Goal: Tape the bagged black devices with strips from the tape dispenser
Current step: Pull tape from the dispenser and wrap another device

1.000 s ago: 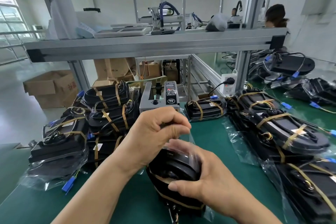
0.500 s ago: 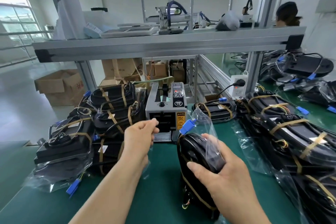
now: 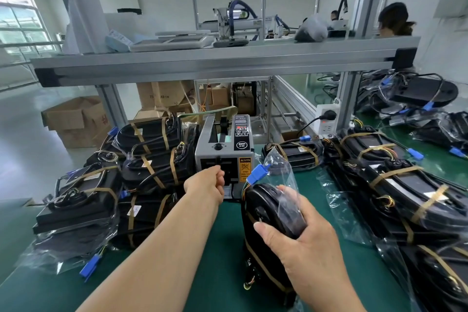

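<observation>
Along the left edge of the green bench [image 3: 222,256] a stack of bagged black devices [image 3: 106,185] lies piled, each bound with brownish tape bands, and a blue plug [image 3: 88,267] trails from the lowest bag toward the near edge; just right of the stack the left hand [image 3: 206,185] is at the front slot of the tape dispenser [image 3: 224,157], its fingers curled in against the outlet, though whether they pinch a strip cannot be told, since the fingertips are hidden; the dispenser, a grey box with a black knob and a yellow caution label, stands at the middle of the far edge; right of it and nearer, the bagged device [image 3: 266,213] stands on end on the bench close to the near edge, its clear bag loose at the top with a blue connector [image 3: 255,175] poking up at the bag's mouth; the right hand [image 3: 304,243] grips its upper end, thumb on the near face and fingers wrapped over the plastic; behind, by the far edge, one taped device [image 3: 296,153] lies flat; along the right edge a row of taped devices [image 3: 405,190] runs from far to near.
</observation>
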Tool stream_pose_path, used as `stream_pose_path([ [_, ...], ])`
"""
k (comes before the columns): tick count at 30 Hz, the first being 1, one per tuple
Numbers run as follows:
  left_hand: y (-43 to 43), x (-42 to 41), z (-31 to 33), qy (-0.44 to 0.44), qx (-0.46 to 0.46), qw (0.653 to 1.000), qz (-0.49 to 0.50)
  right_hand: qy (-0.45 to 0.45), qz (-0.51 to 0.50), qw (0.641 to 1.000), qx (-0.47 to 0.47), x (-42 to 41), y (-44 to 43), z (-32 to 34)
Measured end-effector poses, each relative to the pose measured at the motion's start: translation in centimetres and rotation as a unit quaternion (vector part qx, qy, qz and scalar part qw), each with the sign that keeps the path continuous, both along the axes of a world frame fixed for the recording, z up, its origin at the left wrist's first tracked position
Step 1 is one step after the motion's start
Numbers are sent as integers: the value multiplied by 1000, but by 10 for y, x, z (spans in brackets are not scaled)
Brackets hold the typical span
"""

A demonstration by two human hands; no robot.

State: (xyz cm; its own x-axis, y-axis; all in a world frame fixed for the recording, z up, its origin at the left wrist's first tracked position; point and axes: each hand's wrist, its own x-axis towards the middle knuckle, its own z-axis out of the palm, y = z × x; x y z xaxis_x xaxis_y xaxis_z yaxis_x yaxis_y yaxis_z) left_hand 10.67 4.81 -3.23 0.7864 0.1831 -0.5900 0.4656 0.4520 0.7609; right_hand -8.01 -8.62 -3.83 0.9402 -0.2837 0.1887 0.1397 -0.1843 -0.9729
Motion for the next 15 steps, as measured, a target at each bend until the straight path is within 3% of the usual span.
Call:
stream_pose_path([
  [4, -5, 1, -1, -21, -13, 998, 55, 1, 2, 1000, -2, 1, 1, -2],
  [7, -10, -4, -5, -77, 22, 996, 39, 0, 4, 1000, -11, 0, 3, -3],
  [10, -11, -13, 0, -86, 47, 990, 98, -2, 9, 1000, -8, 0, 4, -4],
  [15, 2, -58, 17, -217, 73, 973, -12, -2, 16, 1000, -1, 4, 4, -5],
])
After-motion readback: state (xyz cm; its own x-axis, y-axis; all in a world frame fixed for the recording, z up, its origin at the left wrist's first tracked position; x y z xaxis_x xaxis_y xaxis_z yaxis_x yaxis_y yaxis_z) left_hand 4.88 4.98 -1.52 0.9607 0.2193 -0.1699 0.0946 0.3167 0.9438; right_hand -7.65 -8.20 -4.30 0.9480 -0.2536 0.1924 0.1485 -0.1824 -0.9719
